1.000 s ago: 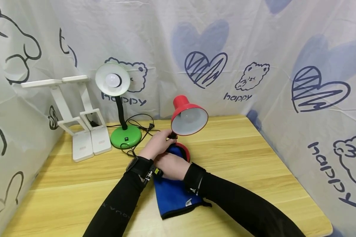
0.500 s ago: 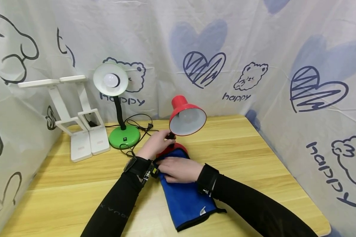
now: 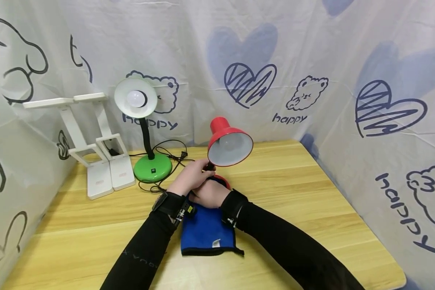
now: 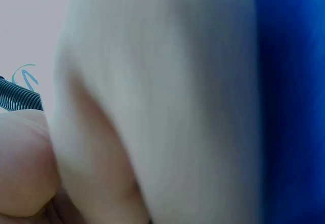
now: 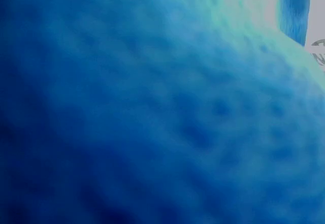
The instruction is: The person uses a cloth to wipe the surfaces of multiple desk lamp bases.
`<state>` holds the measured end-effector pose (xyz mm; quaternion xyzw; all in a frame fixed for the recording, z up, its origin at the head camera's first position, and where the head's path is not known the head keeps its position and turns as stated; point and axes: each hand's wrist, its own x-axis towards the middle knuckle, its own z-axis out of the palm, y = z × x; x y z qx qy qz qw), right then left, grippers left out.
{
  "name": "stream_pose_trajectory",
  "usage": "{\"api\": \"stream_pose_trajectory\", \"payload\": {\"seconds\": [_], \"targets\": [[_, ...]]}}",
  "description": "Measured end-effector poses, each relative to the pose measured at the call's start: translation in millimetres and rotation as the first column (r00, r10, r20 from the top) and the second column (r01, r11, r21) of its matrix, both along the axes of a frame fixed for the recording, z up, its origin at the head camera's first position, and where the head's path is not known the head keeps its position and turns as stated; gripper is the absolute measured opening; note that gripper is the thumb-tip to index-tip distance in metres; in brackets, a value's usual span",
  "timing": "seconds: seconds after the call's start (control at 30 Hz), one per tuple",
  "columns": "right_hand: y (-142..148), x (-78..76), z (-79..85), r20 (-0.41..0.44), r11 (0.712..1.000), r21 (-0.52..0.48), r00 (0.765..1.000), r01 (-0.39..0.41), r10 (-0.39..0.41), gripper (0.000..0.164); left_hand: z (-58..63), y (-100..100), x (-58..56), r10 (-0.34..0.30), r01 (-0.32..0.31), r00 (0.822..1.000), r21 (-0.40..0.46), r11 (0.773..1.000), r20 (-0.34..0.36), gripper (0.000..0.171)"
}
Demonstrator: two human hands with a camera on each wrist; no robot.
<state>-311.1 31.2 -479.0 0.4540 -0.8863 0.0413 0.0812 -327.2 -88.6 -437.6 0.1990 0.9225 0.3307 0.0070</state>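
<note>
Pinching red lamp neck, left grip; right grip on blue cloth, closure unclear.

And here I have the red lamp upright on the table, bulb showing in its tilted shade, the left hand gripping its black neck! Under the right hand, I see the blue cloth, black-edged, white-tagged, its far end at the red base, partly hidden.
</note>
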Motion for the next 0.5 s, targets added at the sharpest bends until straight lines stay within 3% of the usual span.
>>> {"api": "stream_pose_trajectory", "payload": {"seconds": [0.17, 0.27, 0.4, 0.5], "targets": [[-13.6, 2.1, 2.4, -0.011, 0.991, -0.068, 0.993, 0.117, -0.118, 0.027, 2.5, 1.1, -0.1, 0.006, -0.006, 1.0, -0.005, 1.0, -0.029, 0.017], [-16.2, 2.6, 0.9, 0.008, 0.989, -0.06, 0.991, 0.135, -0.134, 0.027, 1.0, 1.6, -1.5, 0.004, -0.004, 1.0, -0.01, 1.0, -0.03, 0.016], [-9.2, 6.3, -3.4, -0.041, 0.999, 0.002, 0.998, 0.049, -0.049, 0.024, -1.4, 1.9, -2.7, -0.004, 0.004, 1.0, -0.003, 1.0, 0.006, 0.017], [0.0, 13.0, -3.8, -0.057, 0.998, 0.052, 0.997, -0.039, 0.042, 0.03, -0.5, 2.4, -2.4, -0.005, 0.005, 1.0, 0.012, 1.0, 0.028, 0.017]]}}
